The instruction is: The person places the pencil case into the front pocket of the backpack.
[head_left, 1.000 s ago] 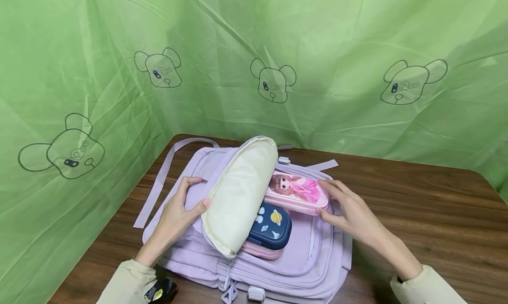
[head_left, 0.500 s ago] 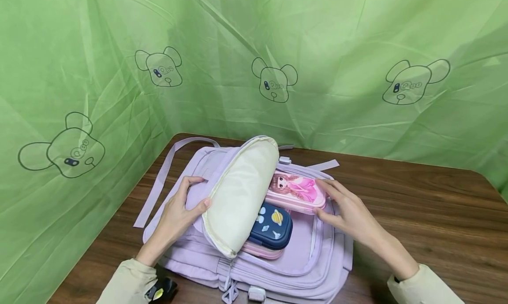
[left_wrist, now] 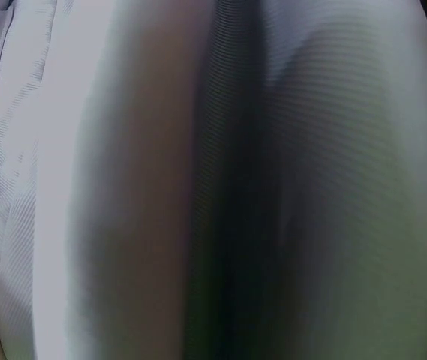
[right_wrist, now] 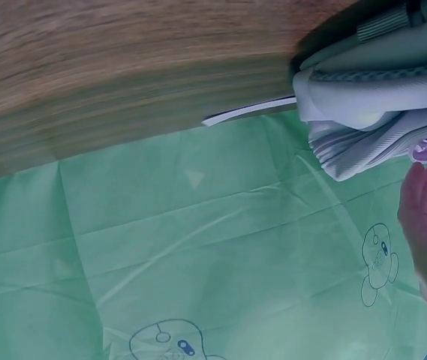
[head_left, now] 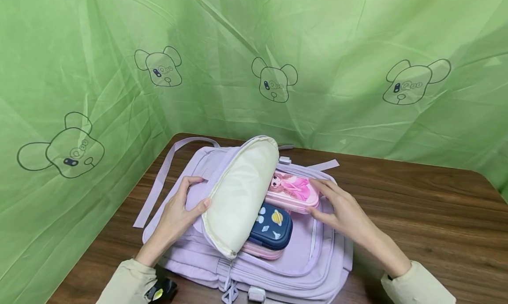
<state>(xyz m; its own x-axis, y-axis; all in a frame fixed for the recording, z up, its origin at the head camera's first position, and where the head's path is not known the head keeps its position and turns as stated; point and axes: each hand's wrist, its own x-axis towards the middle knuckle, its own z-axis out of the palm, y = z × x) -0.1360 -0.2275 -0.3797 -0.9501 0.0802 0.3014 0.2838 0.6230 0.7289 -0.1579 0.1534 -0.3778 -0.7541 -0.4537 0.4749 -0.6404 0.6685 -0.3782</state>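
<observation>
A lilac backpack (head_left: 299,253) lies on the table with its front pocket unzipped. My left hand (head_left: 172,216) grips the pocket's flap (head_left: 240,196), thumb on its edge, folding it back so the cream lining shows. At the pocket's far side my right hand (head_left: 349,213) holds the outer end of a pink pencil case (head_left: 291,190) printed with a doll-like girl. Under the flap its other end is hidden. Nearer me, a navy pencil case (head_left: 274,229) with planet designs rests over another pink case (head_left: 263,251), both partly covered by the flap. Blurred fabric fills most of the left wrist view.
The brown wooden table (head_left: 416,198) extends to the right. Green cloth (head_left: 333,35) with bear-head drawings hangs behind it and at the left. Loose straps (head_left: 158,185) trail off the backpack, and a black object (head_left: 162,291) lies beside the left sleeve.
My right hand has moved left, sliding the girl-printed pink pencil case further under the flap. The left hand and the flap have stayed in place.
</observation>
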